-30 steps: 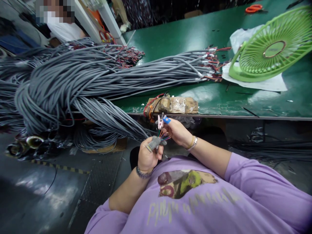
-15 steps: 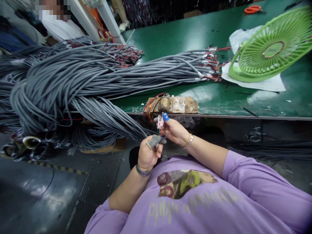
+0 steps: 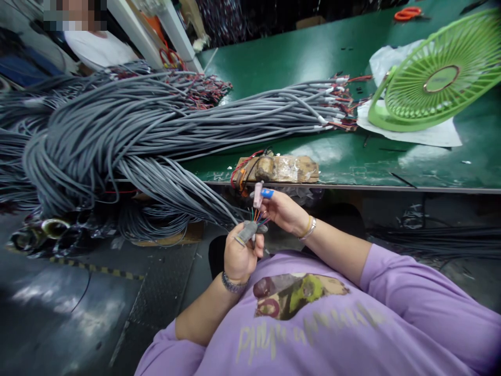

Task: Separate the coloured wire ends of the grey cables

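Observation:
My left hand (image 3: 242, 250), a grey cot on its thumb, is closed around the end of a grey cable. Thin coloured wires (image 3: 256, 215) fan out above that thumb, orange, blue and green among them. Just to the right, my right hand (image 3: 287, 211) wears a blue cot on the thumb and pinches a small pale pink plastic clip-like tool (image 3: 258, 194). The tool stands upright above the wires; whether it touches them I cannot tell. From the left, a bundle of grey cables (image 3: 183, 183) slopes down to my left hand.
A large pile of grey cables (image 3: 97, 120) covers the left of the green table (image 3: 289, 60). A taped wooden block (image 3: 297, 168) lies at the front edge. On the right stand a green fan (image 3: 442, 78) and orange-handled scissors (image 3: 407, 14). A person in white (image 3: 97, 47) is at the back left.
The pink tool has turned and shows a broader face. My right hand has shifted slightly right, and the coloured wires look more spread. My left hand keeps its grip.

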